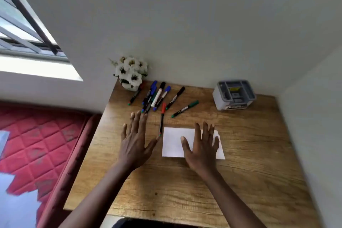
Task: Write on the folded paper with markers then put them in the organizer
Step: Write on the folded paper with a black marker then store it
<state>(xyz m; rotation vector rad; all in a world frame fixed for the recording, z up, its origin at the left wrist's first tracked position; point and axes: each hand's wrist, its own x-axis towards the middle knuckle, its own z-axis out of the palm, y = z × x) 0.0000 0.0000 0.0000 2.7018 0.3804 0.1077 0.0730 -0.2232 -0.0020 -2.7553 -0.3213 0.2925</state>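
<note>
A folded white paper point(173, 141) lies flat on the wooden table point(249, 153). My right hand point(200, 146) rests on its right half with fingers spread. My left hand point(136, 140) hovers open to the left of the paper, fingertips close to the marker pile. Several markers point(156, 96) with blue, black and white caps lie bunched at the back of the table. A red-capped marker point(162, 118) lies between my left hand and the paper, and a green-capped marker point(185, 108) lies further right. The grey organizer point(234, 94) stands at the back right, its compartments showing from above.
A pot of white flowers point(131, 72) stands in the back left corner against the wall. A red quilted mattress point(38, 144) lies left of the table. A white wall closes in the table's right side.
</note>
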